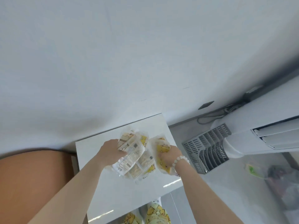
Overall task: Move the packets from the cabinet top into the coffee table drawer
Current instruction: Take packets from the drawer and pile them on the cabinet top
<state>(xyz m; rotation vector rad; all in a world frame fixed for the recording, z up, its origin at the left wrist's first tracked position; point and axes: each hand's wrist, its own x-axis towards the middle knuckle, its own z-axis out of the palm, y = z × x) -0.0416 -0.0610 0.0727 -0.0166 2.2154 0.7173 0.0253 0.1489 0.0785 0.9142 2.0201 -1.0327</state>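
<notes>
Head view is showing us a glossy white cabinet top, the worktop here, with a cluster of clear and yellow packets lying on it near the wall. We are seeing the left hand gripping one clear packet at its edge, its grip clamped on the plastic with the thumb on top. We are seeing the right hand, wearing a pale bead bracelet, with fingers curled round a yellow packet, its grip closed on that one. Beside the worktop a white floor-standing air conditioner is standing with a grey vent grille, and a brown rounded surface is filling the left side. Yellow patterned slippers are showing below the edge
</notes>
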